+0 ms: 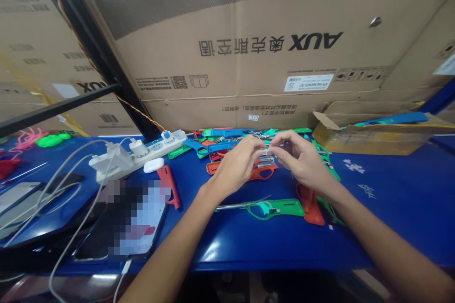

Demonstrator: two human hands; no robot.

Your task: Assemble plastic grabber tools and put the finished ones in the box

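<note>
My left hand (239, 163) and my right hand (302, 158) meet fingertip to fingertip above a pile of long-necked lighters. Both are closed in a pinch around a small pale piece (266, 150), too small to name. Below my hands lies a green lighter (280, 208) with a metal tube and a teal part in its opened handle. A red handle piece (312, 206) is beside it, under my right forearm. An orange lighter (265, 173) and a blue lighter (227, 147) sit in the pile behind, partly covered by my hands.
A white power strip (156, 147) with plugs and cables runs along the left. In front of it are a phone (124, 222), an earbud case (154, 165) and a red handle piece (168, 185). An open cardboard box (366, 139) stands right; large cartons (241, 14) wall the back.
</note>
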